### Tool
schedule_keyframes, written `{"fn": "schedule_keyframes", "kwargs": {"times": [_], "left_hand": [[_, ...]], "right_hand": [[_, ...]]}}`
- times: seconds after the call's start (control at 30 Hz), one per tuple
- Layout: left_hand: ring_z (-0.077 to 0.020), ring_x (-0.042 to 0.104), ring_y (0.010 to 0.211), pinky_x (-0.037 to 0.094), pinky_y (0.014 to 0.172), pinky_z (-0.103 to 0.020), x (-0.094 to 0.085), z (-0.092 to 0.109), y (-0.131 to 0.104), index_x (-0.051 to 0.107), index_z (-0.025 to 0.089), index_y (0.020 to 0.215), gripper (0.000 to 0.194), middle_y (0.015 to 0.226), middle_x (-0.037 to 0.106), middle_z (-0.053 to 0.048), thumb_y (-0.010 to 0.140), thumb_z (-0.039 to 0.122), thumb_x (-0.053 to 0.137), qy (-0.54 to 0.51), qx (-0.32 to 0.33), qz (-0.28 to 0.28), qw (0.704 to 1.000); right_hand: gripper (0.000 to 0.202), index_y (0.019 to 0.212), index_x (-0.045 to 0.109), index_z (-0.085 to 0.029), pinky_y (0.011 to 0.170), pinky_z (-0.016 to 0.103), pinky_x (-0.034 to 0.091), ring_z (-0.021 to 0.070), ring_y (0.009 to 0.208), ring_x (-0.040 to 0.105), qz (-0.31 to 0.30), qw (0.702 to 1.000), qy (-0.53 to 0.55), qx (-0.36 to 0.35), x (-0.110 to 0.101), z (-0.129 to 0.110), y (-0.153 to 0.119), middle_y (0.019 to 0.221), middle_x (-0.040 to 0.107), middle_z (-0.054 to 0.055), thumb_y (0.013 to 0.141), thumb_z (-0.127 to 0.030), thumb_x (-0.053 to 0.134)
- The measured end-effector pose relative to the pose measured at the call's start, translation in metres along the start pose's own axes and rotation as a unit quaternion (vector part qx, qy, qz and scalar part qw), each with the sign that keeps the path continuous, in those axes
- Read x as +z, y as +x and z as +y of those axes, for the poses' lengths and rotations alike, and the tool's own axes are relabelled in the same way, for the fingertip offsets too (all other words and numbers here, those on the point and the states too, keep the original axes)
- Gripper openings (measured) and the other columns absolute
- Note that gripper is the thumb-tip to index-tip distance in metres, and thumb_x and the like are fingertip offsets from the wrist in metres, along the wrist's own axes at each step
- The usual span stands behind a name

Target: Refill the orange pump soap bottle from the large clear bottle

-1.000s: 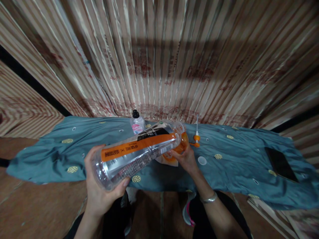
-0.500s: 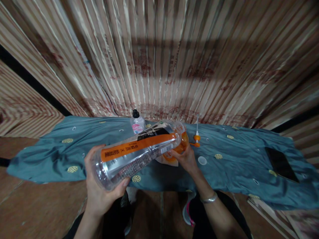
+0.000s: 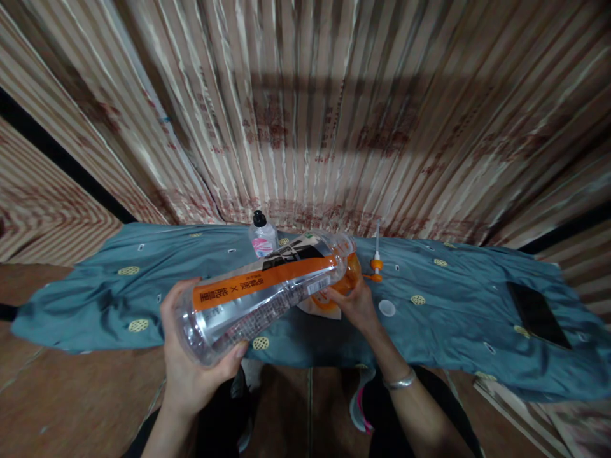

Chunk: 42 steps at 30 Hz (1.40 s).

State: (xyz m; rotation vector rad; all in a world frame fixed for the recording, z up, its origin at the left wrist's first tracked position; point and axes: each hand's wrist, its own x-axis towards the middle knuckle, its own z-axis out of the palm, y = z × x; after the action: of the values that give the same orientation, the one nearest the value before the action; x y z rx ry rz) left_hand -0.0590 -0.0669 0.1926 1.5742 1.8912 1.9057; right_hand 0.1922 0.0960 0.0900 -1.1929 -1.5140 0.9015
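Observation:
A large clear plastic bottle [image 3: 267,286] with an orange and silver label lies tilted across the middle, its neck lower right of centre. My left hand [image 3: 191,356] is wrapped round its base. Behind the bottle's neck my right hand [image 3: 356,305] grips an orange bottle [image 3: 352,272], mostly hidden by the clear one. The clear bottle's mouth is right over or against the orange bottle; I cannot tell if they touch. Just right of them lie an orange pump head [image 3: 377,264] with its tube and a white round cap [image 3: 387,308].
A clear bottle with a black cap [image 3: 262,235] stands at the back, left of centre. At the right lies a dark flat tablet-like thing [image 3: 539,315]. Teal patterned cloth [image 3: 458,305] covers the low table; a striped curtain [image 3: 305,127] hangs behind.

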Motion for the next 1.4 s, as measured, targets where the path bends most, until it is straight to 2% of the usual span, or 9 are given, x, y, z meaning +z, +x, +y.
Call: {"fn": "schedule_keyframes", "kwargs": {"times": [0.27,0.47,0.83,1.07,1.23,1.4], "left_hand": [[-0.0343,0.073,0.099,0.064,0.084,-0.050,-0.0014,0.0005,0.0011,0.061,0.026,0.130,0.079,0.119,0.066,-0.012,0.063,0.052,0.092,-0.003,0.008,-0.006,1.000],[-0.0370,0.071,0.106,0.064,0.089,-0.054,-0.0008,-0.0019,0.0007,0.061,0.026,0.129,0.079,0.126,0.064,-0.014,0.062,0.055,0.092,0.006,0.011,0.002,1.000],[-0.0371,0.072,0.106,0.064,0.089,-0.054,0.0000,0.0013,0.0012,0.060,0.027,0.128,0.079,0.125,0.064,-0.013,0.062,0.055,0.091,0.004,0.002,0.000,1.000],[-0.0358,0.072,0.102,0.064,0.085,-0.052,0.0002,0.0027,0.0020,0.060,0.026,0.127,0.076,0.120,0.066,-0.012,0.062,0.054,0.091,0.002,0.003,-0.002,1.000],[-0.0352,0.073,0.101,0.064,0.084,-0.051,0.0000,0.0017,0.0024,0.061,0.026,0.126,0.076,0.120,0.066,-0.012,0.062,0.054,0.091,0.003,0.009,-0.001,1.000],[-0.0355,0.073,0.102,0.064,0.086,-0.052,0.0005,0.0025,0.0030,0.060,0.027,0.126,0.076,0.121,0.066,-0.012,0.063,0.056,0.090,0.007,0.007,0.003,1.000]], "right_hand": [[0.085,0.142,0.066,-0.018,0.101,0.053,0.066,0.0375,0.115,0.080,-0.005,1.000,-0.009,-0.001,-0.0002,0.0020,-0.0002,0.125,0.083,0.015,0.070,-0.056,0.092],[0.082,0.140,0.067,-0.020,0.100,0.054,0.066,0.0370,0.113,0.080,0.001,1.000,-0.002,-0.006,0.0002,0.0020,-0.0004,0.123,0.084,0.013,0.071,-0.056,0.092],[0.081,0.138,0.068,-0.021,0.099,0.052,0.067,0.0365,0.113,0.081,0.005,1.000,-0.010,-0.009,0.0003,0.0012,0.0001,0.122,0.085,0.012,0.070,-0.057,0.093],[0.078,0.138,0.068,-0.020,0.104,0.052,0.065,0.0361,0.116,0.080,-0.001,1.000,0.001,-0.008,0.0006,0.0007,-0.0005,0.125,0.083,0.013,0.072,-0.054,0.092],[0.081,0.137,0.069,-0.021,0.100,0.051,0.066,0.0357,0.114,0.081,0.008,1.000,0.005,-0.004,0.0010,0.0007,-0.0007,0.123,0.084,0.011,0.069,-0.057,0.093],[0.079,0.138,0.069,-0.021,0.101,0.054,0.067,0.0355,0.114,0.080,0.002,1.000,-0.004,-0.019,0.0010,0.0008,-0.0002,0.125,0.084,0.010,0.073,-0.060,0.090]]}}
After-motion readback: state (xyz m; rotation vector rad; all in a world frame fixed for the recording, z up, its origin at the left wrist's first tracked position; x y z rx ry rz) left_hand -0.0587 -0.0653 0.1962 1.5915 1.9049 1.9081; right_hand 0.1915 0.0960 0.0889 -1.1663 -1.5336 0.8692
